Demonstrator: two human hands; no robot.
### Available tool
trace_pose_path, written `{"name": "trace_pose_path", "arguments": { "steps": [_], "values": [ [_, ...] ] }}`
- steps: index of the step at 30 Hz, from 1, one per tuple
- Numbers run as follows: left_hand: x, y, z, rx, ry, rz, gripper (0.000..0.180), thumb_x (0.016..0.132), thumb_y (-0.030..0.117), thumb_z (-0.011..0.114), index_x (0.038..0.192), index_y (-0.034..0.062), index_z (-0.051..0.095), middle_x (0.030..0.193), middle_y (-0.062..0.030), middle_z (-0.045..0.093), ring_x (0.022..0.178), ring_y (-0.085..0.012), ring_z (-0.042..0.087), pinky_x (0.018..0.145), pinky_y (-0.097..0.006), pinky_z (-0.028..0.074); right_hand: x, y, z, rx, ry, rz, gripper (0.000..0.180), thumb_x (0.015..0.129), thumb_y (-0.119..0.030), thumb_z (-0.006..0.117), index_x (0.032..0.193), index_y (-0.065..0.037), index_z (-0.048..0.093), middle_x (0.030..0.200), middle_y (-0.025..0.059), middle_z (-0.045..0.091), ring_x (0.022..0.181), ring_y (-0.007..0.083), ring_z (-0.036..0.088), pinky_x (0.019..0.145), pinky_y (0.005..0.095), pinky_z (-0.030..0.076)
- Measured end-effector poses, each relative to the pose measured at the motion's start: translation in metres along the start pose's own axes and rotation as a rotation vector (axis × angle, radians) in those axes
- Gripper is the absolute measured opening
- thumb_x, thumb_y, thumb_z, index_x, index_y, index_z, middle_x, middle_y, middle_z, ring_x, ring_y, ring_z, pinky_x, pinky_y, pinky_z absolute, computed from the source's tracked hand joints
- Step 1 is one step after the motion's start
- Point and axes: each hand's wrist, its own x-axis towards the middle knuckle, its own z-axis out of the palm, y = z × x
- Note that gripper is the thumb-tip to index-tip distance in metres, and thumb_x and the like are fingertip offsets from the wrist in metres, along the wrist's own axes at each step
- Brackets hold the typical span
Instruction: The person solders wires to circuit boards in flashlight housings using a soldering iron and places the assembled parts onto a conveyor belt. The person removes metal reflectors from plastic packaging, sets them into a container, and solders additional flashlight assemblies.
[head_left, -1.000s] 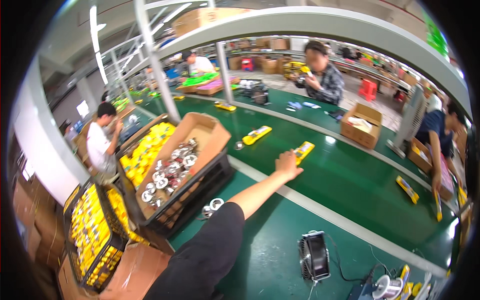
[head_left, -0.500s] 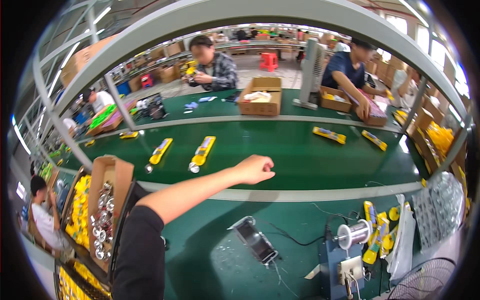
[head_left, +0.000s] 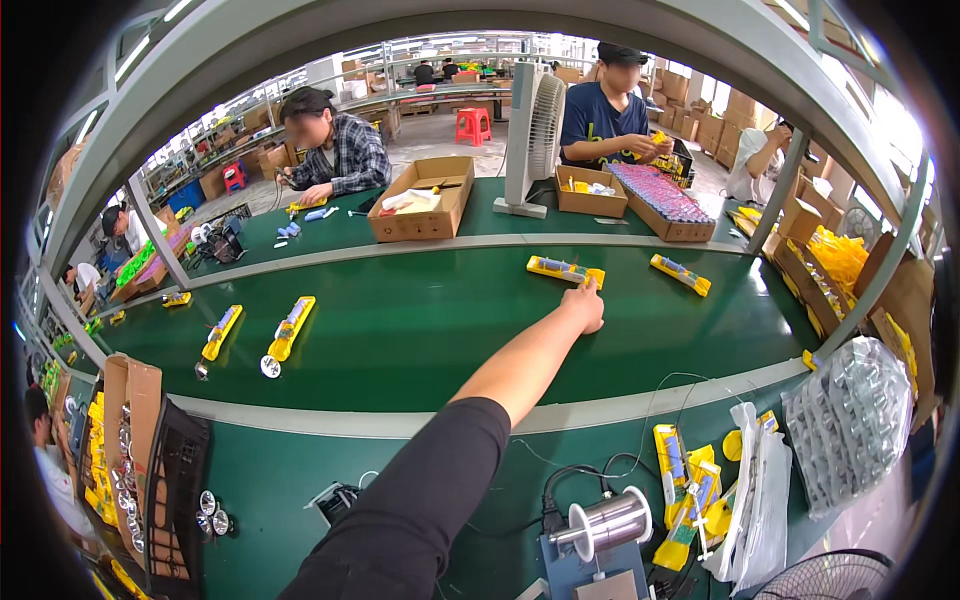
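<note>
My left hand [head_left: 584, 308] reaches over the green belt [head_left: 430, 340] with its fingers curled. The fingertips are on the right end of a yellow flashlight body [head_left: 555, 268], which has a lavender battery in its open side. Another such yellow body [head_left: 680, 274] lies just to the right of it. Two more lie on the left of the belt: one yellow body [head_left: 292, 328] has a silver reflector [head_left: 270, 367] at its near end, as does its neighbour [head_left: 222, 332]. My right hand is out of view.
On the near bench are a solder spool stand [head_left: 610, 525], several yellow bodies [head_left: 690, 485], and a clear tray stack [head_left: 850, 425]. A reflector box [head_left: 130, 400] stands left. Across the belt are a cardboard box [head_left: 425, 205], a white fan [head_left: 527, 140] and two people at work.
My left hand has moved forward and right, from above the belt to the yellow body's end. The view has turned right. The person at the far right has drawn a hand back from the box.
</note>
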Motion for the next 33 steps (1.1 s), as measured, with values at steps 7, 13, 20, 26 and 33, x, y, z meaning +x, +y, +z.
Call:
{"name": "trace_pose_path", "arguments": {
  "steps": [7,13,20,26,33],
  "values": [
    [-0.026,-0.093,0.03,0.051,-0.034,-0.048,0.031,0.077,0.025,0.051,0.097,0.004,0.063,0.103,-0.0129,0.059,0.097,-0.0255,0.056,0.082,-0.035,0.046,-0.128,0.098,-0.041,-0.039,-0.211,-0.083,0.028,0.09,-0.023,0.041,0.094,0.001,0.055,0.089,0.0109,0.058,0.074,0.0204,0.056,0.066,0.0285,0.046],
    [-0.088,-0.124,-0.009,0.127,0.178,0.354,0.013,0.062,0.01,0.059,0.073,0.0024,0.057,0.075,-0.0142,0.06,0.075,-0.0314,0.06,0.066,-0.039,0.049,-0.238,0.177,-0.168,0.129,-0.037,-0.286,0.028,0.09,-0.024,0.041,0.094,0.0,0.054,0.087,0.0108,0.057,0.073,0.0205,0.055,0.064,0.028,0.045],
    [-0.322,-0.154,-0.047,-0.032,0.178,0.402,0.02,0.073,0.012,0.059,0.088,0.0067,0.047,0.086,-0.0117,0.052,0.073,-0.0322,0.057,0.061,-0.041,0.048,-0.289,0.259,-0.264,0.319,0.232,-0.443,0.027,0.09,-0.024,0.04,0.095,-0.001,0.053,0.083,0.0107,0.056,0.071,0.0205,0.055,0.061,0.0275,0.045],
    [-0.531,-0.126,-0.034,0.077,0.085,0.189,0.017,0.077,0.013,0.053,0.092,0.0084,0.047,0.086,-0.0121,0.05,0.073,-0.0297,0.057,0.058,-0.038,0.049,-0.319,0.3,-0.334,0.378,0.459,-0.509,0.027,0.09,-0.025,0.04,0.095,-0.001,0.053,0.081,0.0107,0.055,0.069,0.0205,0.054,0.059,0.0271,0.044],
    [-0.71,-0.025,0.023,-0.192,0.02,-0.119,0.018,0.078,0.011,0.047,0.096,0.0099,0.048,0.093,-0.0088,0.05,0.09,-0.0253,0.053,0.072,-0.031,0.048,-0.352,0.254,-0.329,0.742,0.432,-0.492,0.021,0.09,-0.021,0.043,0.102,-0.004,0.046,0.075,0.0109,0.048,0.064,0.023,0.05,0.05,0.0305,0.042]
  ]
}}
